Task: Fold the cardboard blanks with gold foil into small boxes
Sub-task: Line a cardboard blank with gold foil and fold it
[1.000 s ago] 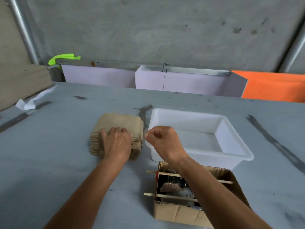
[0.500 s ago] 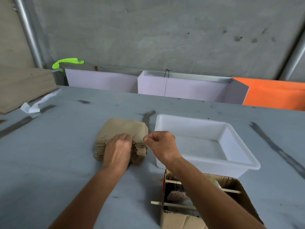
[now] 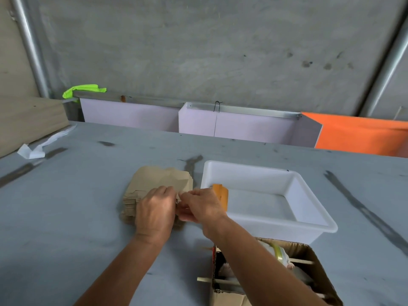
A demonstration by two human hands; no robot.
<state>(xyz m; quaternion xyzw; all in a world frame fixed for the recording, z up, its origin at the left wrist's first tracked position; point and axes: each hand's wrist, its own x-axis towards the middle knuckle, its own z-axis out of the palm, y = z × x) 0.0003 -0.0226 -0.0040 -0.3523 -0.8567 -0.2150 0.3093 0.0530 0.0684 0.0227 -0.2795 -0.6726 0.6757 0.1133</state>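
The stack of cardboard blanks [image 3: 157, 184] lies on the grey table [image 3: 66, 217], just left of the white tray [image 3: 309, 208] and under the left hand [image 3: 154, 214], which rests on it. The right hand [image 3: 199, 205] pinches one blank [image 3: 220, 194] — gold face showing — lifted beside the stack. Its long axis and the pinching fingertips are hidden.

- I see a grey table [image 3: 66, 206] with dark streaks.
- A stack of brown cardboard blanks [image 3: 154, 180] lies on it.
- Just beside it stands a white tray [image 3: 313, 221].
- Near me sits an open cardboard box [image 3: 229, 298].
- Far left lies white crumpled paper [image 3: 33, 151].
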